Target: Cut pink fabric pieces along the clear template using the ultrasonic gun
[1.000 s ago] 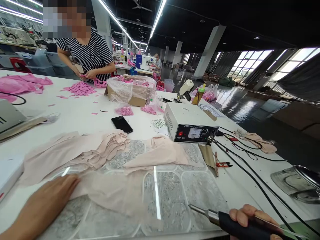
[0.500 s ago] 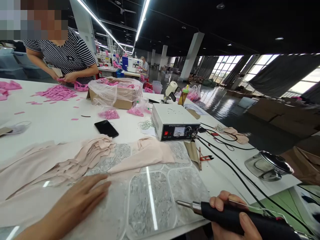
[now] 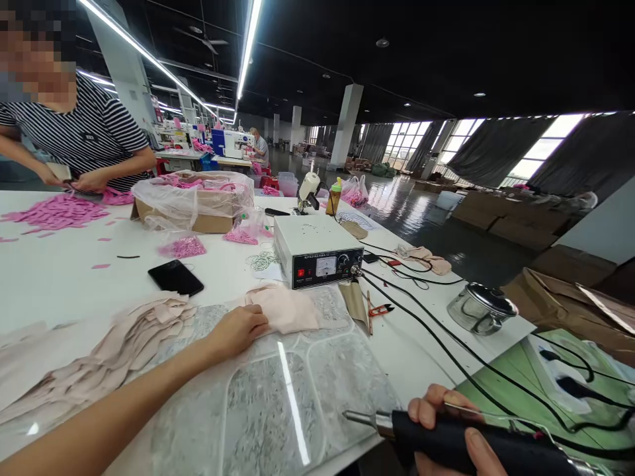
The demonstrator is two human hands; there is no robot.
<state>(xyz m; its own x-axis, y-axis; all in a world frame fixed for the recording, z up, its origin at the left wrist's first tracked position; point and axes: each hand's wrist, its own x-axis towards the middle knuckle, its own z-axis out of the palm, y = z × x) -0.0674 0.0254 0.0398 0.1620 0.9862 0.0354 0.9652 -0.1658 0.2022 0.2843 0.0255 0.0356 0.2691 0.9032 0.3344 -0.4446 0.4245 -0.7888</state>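
Note:
My left hand (image 3: pixel 238 330) is reached out over the table, its fingers closed on the left edge of a bunched pale pink fabric piece (image 3: pixel 288 309). That piece lies on a clear plastic sheet over a grey marbled board (image 3: pixel 268 410), just in front of the white control box (image 3: pixel 317 248). My right hand (image 3: pixel 441 423) wraps around a black corded handpiece (image 3: pixel 446 439) at the lower right. Its pointed metal tip aims left above the board, apart from the fabric. Left of the board spreads a layered stack of pale pink fabric pieces (image 3: pixel 114 344).
Black cables (image 3: pixel 431 330) run across the right side, near red snips (image 3: pixel 381 310) and a lidded glass pot (image 3: pixel 479 309). A phone (image 3: pixel 176 276) lies left of the box. Behind are a plastic-lined carton (image 3: pixel 193 208) and pink pieces (image 3: pixel 59 211), where a co-worker in stripes (image 3: pixel 99 132) stands.
My left hand has moved forward and right from the board and closed on the fabric, which is now bunched smaller near the box. The handpiece stays in my right hand; the view has turned right.

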